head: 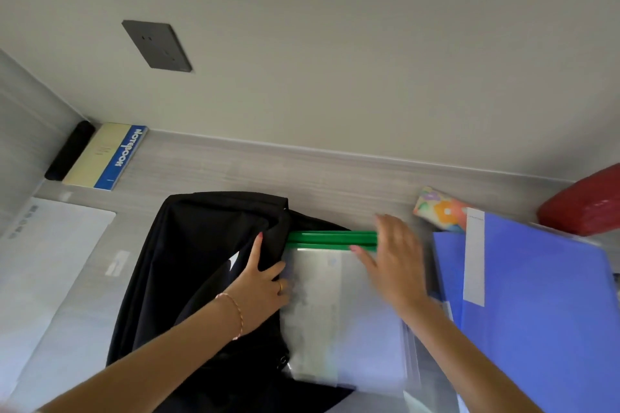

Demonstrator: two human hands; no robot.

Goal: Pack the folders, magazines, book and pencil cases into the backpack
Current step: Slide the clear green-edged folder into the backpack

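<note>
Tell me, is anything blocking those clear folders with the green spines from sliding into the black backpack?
Nothing visible does. The left hand holds the backpack flap up, and the clear folders already sit partly inside the opening, with the right hand pressing on their outer edge.

black backpack (201,278) lies on the desk (335,178), mouth facing right | left hand (261,282) grips its opening edge | right hand (392,261), fingers straight, presses on clear folders with green spines (332,240) half inside the bag | blue folders (536,312) at right | floral pencil case (439,209) and red pencil case (583,204) far right | notebook (107,157) far left
</note>
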